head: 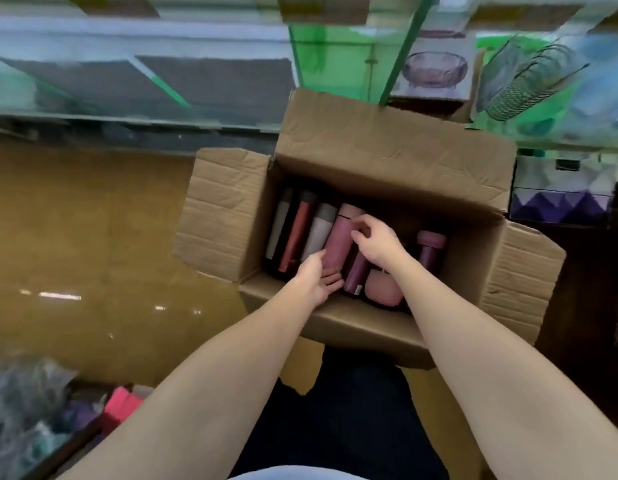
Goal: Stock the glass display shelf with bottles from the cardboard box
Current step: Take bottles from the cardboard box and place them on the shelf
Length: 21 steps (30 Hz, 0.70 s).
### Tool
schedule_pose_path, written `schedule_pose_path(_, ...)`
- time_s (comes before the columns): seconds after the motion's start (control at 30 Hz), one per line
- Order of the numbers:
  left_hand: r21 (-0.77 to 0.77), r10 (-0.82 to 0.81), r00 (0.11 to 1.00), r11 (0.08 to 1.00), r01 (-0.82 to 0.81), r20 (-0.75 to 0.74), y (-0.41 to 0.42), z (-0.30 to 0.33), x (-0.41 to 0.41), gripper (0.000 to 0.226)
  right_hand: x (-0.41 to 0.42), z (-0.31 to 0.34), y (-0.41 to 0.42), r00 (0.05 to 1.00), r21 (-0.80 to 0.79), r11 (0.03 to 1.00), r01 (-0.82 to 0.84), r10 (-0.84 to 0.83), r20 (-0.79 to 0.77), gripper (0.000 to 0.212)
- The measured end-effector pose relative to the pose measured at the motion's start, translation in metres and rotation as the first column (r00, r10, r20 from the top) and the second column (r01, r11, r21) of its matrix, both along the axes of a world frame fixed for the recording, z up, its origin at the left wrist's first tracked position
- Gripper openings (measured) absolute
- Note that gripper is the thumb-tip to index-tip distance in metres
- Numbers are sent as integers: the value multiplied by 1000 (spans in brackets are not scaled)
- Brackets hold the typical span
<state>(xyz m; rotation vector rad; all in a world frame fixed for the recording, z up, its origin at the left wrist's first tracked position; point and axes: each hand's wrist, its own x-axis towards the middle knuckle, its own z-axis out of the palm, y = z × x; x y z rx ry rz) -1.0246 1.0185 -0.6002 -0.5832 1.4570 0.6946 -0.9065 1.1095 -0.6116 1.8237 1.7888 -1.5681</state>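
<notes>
An open cardboard box (390,143) stands on the floor in front of me with several bottles lying inside. A pink bottle (340,237) lies in the middle. My left hand (316,277) cups its lower end from beneath, and my right hand (375,244) curls its fingers over its upper side. To its left lie a red bottle (295,237) and two white ones (318,232). A dark purple bottle (356,275), a pale pink one (383,289) and a maroon one (430,249) lie to the right. The glass display shelf (141,81) runs along the top left.
Brown shiny floor (93,237) spreads left of the box. Boxed glassware (435,69) and a wire rack (522,88) sit on green glass shelves at the upper right. Patterned boxes (560,199) stand at the right. Wrapped goods and a pink box (120,407) lie at the lower left.
</notes>
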Motion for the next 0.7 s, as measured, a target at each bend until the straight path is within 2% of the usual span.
schedule_pose_path(0.13,-49,150,988,987,-151,-21,-6,-21,9,44,-6,-16,11,979,9,980,-199,198,49,49)
schedule_pose_path(0.27,-56,241,970,968,-243,-38,-4,-43,9,17,-9,-32,18,963,35,963,-266,263,58,61)
schedule_pose_path(0.53,-71,221,975,972,-223,-35,0,-67,16,13,-15,-59,22,924,13,937,-348,340,176,81)
schedule_pose_path(0.7,-70,230,972,970,-232,-40,3,-68,15,14,-21,-62,24,923,18,942,-335,325,207,81)
